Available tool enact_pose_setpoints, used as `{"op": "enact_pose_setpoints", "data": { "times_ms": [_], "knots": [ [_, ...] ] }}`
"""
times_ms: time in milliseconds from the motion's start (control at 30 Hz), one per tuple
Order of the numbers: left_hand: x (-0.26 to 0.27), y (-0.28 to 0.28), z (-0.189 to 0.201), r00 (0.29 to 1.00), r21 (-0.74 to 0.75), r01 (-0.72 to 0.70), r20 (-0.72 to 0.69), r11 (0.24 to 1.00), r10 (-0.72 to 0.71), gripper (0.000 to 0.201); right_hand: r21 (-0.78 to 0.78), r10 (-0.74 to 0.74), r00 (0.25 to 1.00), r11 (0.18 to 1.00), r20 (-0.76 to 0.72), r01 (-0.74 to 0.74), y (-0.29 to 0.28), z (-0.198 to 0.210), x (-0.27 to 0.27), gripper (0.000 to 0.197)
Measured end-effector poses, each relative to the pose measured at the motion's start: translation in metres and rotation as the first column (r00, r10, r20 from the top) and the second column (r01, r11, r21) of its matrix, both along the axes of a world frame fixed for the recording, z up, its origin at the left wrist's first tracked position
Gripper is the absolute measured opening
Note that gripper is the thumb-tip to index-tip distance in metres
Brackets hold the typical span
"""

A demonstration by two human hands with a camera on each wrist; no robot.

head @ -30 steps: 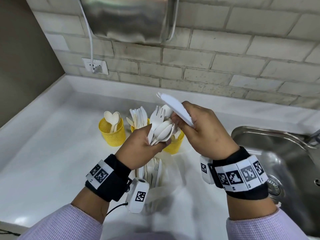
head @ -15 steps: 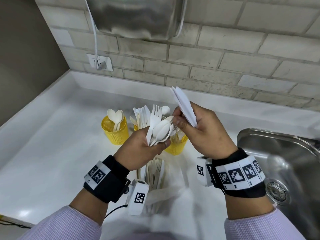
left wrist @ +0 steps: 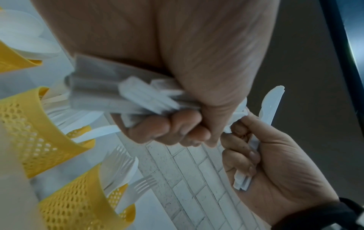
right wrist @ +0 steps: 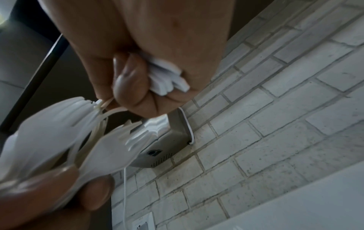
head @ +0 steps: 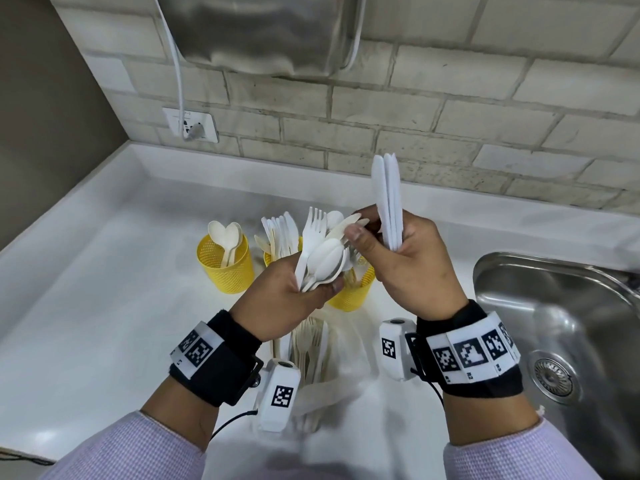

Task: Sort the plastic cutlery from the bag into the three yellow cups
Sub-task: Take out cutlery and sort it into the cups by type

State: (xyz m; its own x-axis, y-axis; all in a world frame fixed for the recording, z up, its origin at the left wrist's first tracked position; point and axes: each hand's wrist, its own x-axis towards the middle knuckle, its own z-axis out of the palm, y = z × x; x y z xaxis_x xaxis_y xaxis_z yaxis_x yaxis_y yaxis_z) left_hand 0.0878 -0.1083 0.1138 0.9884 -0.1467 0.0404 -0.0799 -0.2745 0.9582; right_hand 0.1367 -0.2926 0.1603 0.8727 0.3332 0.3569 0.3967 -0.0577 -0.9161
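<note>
A white table [head: 86, 289] runs along a pale brick wall [head: 450, 98], with a steel sink [head: 571, 306] set into it at the right. A metal hand dryer [head: 259, 29] hangs on the wall, its white cord dropping to a wall socket [head: 190, 124].

Both forearms, in lilac sleeves [head: 121, 448] with black wristbands, reach forward over the table, the hands raised close together above the cups.

The left hand [head: 277, 299] is turned palm inward, its fingers curled round the handles of a mixed bundle of forks and spoons [head: 320, 252], which fans upward and to the right.

The right hand [head: 412, 268] stands upright beside it, its lower fingers clamping a stack of white knives [head: 388, 199] against the palm, blades pointing straight up. Its thumb and forefinger pinch the tip of a piece at the top of the left hand's bundle.

Three yellow mesh cups stand in a row behind the hands. The left cup [head: 225, 265] holds two spoons. The middle cup [head: 268, 258] holds knives and is partly hidden by the left hand. The right cup [head: 353, 292] holds forks, as the left wrist view shows.

A clear plastic bag [head: 318, 368] lies on the table below the hands, with forks and other pale cutlery inside.
</note>
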Motion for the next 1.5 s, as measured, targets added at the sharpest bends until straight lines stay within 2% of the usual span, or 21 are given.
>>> {"op": "enact_pose_setpoints", "data": {
  "times_ms": [167, 333, 400, 433, 533, 600, 700, 800, 900, 967, 1100, 1167, 1267, 1400, 1500],
  "knots": [
    [0.001, 0.001, -0.001, 1.0, 0.009, 0.017, 0.001, 1.0, -0.017, 0.005, 0.176, -0.045, 0.994, 0.982, -0.095, 0.061, 0.002, -0.001, 0.002, 0.011],
    [-0.001, 0.001, -0.003, 1.0, -0.003, 0.02, 0.008, 1.0, -0.02, 0.005, 0.028, -0.03, 0.994, 0.999, -0.103, 0.033, 0.005, 0.003, -0.006, 0.031],
    [-0.002, 0.001, -0.004, 1.0, -0.008, 0.009, 0.011, 1.0, -0.009, 0.004, 0.036, -0.031, 0.991, 0.999, -0.128, 0.036, 0.006, 0.004, -0.008, 0.029],
    [-0.002, 0.001, -0.004, 1.0, -0.011, 0.005, 0.018, 1.0, -0.004, 0.005, 0.063, -0.03, 0.989, 0.997, -0.144, 0.04, 0.007, 0.005, -0.009, 0.025],
    [-0.002, 0.002, -0.007, 0.997, 0.015, -0.027, 0.074, 1.0, 0.026, 0.021, 0.215, -0.033, 0.976, 0.973, -0.215, 0.08, 0.01, 0.004, -0.01, 0.036],
    [-0.002, 0.003, -0.008, 0.992, 0.042, -0.064, 0.108, 0.997, 0.059, 0.027, 0.314, -0.068, 0.975, 0.94, -0.213, 0.134, 0.01, 0.006, -0.01, 0.032],
    [-0.003, 0.003, -0.008, 0.983, 0.047, -0.118, 0.148, 0.992, 0.11, 0.033, 0.483, -0.054, 0.974, 0.861, -0.221, 0.158, 0.007, 0.01, -0.009, 0.029],
    [-0.002, 0.002, -0.008, 0.969, 0.028, -0.155, 0.201, 0.988, 0.146, 0.033, 0.68, 0.125, 0.948, 0.724, -0.293, 0.115, 0.001, 0.013, -0.009, 0.028],
    [-0.001, 0.003, -0.009, 0.955, 0.061, -0.174, 0.252, 0.983, 0.154, 0.023, 0.803, 0.231, 0.908, 0.572, -0.351, 0.165, -0.005, 0.013, -0.007, 0.03],
    [-0.001, 0.003, -0.009, 0.943, 0.089, -0.187, 0.295, 0.978, 0.154, 0.017, 0.86, 0.268, 0.887, 0.458, -0.376, 0.226, -0.008, 0.01, -0.004, 0.031],
    [0.0, 0.003, -0.006, 0.917, 0.101, -0.167, 0.382, 0.981, 0.117, 0.031, 0.891, 0.321, 0.836, 0.249, -0.446, 0.38, -0.011, 0.004, 0.002, 0.034],
    [0.0, 0.003, -0.006, 0.918, 0.082, -0.15, 0.383, 0.985, 0.108, 0.039, 0.892, 0.361, 0.816, 0.178, -0.452, 0.416, -0.013, -0.002, 0.006, 0.036],
    [-0.001, 0.004, -0.006, 0.914, 0.121, -0.174, 0.389, 0.977, 0.114, 0.052, 0.908, 0.448, 0.793, 0.135, -0.414, 0.398, -0.015, -0.011, 0.008, 0.036],
    [-0.002, 0.003, -0.002, 0.861, 0.227, -0.205, 0.505, 0.952, 0.065, 0.079, 0.905, 0.444, 0.791, 0.139, -0.42, 0.402, -0.014, -0.015, 0.009, 0.037],
    [-0.001, 0.004, -0.004, 0.861, 0.224, -0.204, 0.505, 0.953, 0.065, 0.076, 0.897, 0.418, 0.795, 0.153, -0.439, 0.414, -0.014, -0.014, 0.009, 0.036]
  ]
}}
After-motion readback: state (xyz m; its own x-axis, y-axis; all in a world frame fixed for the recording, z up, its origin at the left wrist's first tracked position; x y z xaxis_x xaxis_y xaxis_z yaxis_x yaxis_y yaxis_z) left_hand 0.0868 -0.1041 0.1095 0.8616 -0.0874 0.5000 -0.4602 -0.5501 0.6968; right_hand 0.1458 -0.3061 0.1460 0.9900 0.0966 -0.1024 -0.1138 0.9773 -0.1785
